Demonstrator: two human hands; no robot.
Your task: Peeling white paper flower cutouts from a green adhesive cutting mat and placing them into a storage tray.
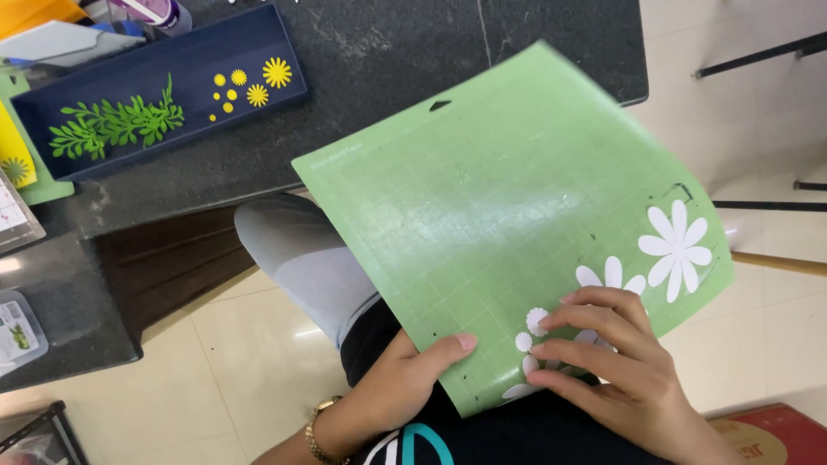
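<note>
Holding the mat over my lap, I note my left hand pinches its near edge, thumb on top and fingers hidden beneath, closed on the sheet. My right hand lies on the near right corner with fingers loosely curled, tips pressing among the small white cutouts; I cannot tell whether it has lifted one. The mat is a thin green gridded sheet and bows upward toward the far side, so I judge it light, flexible and springy rather than stiff; the bare margins are the sound places to grip it. Its face looks tacky, since paper shapes cling to it at a tilt. The white daisy at the right edge and the part-hidden one beside my fingers are thin paper with narrow petals: I judge them fragile, best raised from the centre or a petal root. Beyond, on the dark counter, a navy tray holds green leaf sprigs and yellow flowers.
</note>
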